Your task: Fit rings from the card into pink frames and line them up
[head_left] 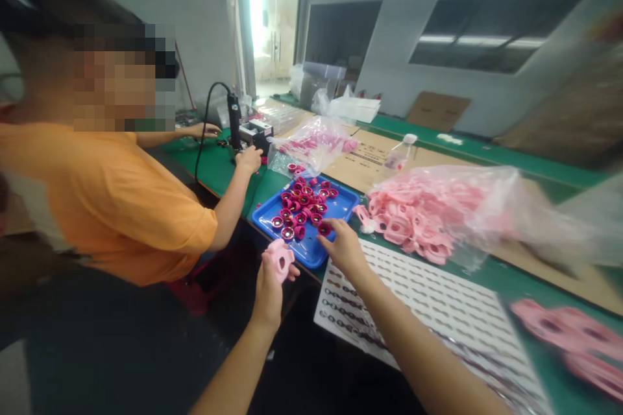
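My left hand (268,292) holds a pink moulded plastic piece (281,258) with a dark central hole, up at the bench's near edge. My right hand (344,248) reaches over the corner of a blue plastic tray (311,251). Its thumb and fingers pinch a small round pink part (324,228) at the tray's edge. Several similar parts with dark centres (302,207) lie heaped in the tray. A clear bag of pink moulded pieces (418,214) lies just beyond my right hand.
A co-worker in an orange T-shirt (111,201) sits at left, one hand on a corded electric screwdriver (235,120). A white perforated board (428,298) lies below my right arm. A second bag of pink parts (311,142), a plastic bottle (400,154) and cardboard sheets lie on the green bench.
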`<state>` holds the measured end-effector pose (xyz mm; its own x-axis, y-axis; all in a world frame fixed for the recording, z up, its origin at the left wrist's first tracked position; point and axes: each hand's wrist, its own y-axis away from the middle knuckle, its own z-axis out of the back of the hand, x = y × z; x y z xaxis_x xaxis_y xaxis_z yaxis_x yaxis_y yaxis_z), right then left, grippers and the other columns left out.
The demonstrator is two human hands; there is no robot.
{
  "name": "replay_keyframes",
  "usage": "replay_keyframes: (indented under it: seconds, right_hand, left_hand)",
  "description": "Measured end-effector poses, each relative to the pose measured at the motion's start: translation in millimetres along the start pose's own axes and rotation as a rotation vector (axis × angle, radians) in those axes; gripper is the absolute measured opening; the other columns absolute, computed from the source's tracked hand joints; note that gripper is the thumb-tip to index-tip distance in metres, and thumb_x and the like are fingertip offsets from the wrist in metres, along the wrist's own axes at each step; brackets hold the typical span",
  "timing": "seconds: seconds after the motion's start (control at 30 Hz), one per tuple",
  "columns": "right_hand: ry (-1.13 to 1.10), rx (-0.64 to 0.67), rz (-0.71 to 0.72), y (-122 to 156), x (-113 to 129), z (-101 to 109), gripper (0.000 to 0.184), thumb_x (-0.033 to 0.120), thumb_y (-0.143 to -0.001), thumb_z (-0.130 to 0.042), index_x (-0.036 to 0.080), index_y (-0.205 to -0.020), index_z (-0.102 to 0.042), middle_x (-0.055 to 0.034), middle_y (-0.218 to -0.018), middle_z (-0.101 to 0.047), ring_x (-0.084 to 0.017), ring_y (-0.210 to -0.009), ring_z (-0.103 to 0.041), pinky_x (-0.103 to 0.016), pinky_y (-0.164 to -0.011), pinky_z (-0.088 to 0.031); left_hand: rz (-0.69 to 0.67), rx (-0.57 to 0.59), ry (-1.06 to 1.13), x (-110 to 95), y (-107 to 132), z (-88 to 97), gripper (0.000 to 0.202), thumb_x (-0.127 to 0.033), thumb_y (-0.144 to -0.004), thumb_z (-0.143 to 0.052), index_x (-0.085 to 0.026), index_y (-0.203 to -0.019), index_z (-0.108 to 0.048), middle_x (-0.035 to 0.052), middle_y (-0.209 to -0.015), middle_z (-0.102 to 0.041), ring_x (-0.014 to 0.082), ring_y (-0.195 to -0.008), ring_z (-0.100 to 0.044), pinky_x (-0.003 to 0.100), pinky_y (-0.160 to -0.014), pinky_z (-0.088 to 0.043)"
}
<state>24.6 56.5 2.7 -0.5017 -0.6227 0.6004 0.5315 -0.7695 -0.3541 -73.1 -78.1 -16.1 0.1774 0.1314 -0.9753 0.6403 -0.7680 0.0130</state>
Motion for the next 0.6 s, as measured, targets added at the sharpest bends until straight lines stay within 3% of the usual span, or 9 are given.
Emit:
replay_keyframes:
  seconds: [0.2,0.4,0.6]
  right_hand:
    - [-0.145,0.033,0.058,59,35,51,0.030,0.025,-0.073,-0.047,0.027,-0.103,-0.046,-0.0033,-0.092,-0.051,-0.019,-0.086,-0.048,-0.033,-0.079,-0.036]
    - [-0.118,0.018,-0.069,108,38,90,0.026,0.021,-0.072,-0.047,0.026,-0.098,-0.046,-0.0033,-0.088,-0.051,-0.020,-0.082,-0.048,-0.034,-0.074,-0.037]
    - [-0.364,-0.041,-0.203,141,43,125,0.020,0.020,-0.070,-0.049,0.026,-0.090,-0.049,-0.0014,-0.085,-0.054,-0.019,-0.081,-0.050,-0.034,-0.077,-0.038]
  left_hand:
    - [-0.035,0.100,0.063,-7,12,-29.9,0.040,-0.041,-0.081,-0.014,-0.028,-0.112,-0.036,0.0054,-0.092,-0.053,0.0152,-0.069,-0.055,0.031,-0.060,-0.045]
    - [-0.104,0.239,0.013,-4,44,-69.7,0.040,-0.038,-0.083,-0.012,-0.022,-0.112,-0.034,0.0069,-0.103,-0.048,0.0178,-0.094,-0.049,0.032,-0.073,-0.042]
    - [-0.202,0.359,-0.087,-6,73,-94.4,0.044,-0.048,-0.077,-0.023,-0.022,-0.109,-0.040,0.0040,-0.099,-0.048,0.0199,-0.091,-0.048,0.033,-0.077,-0.040]
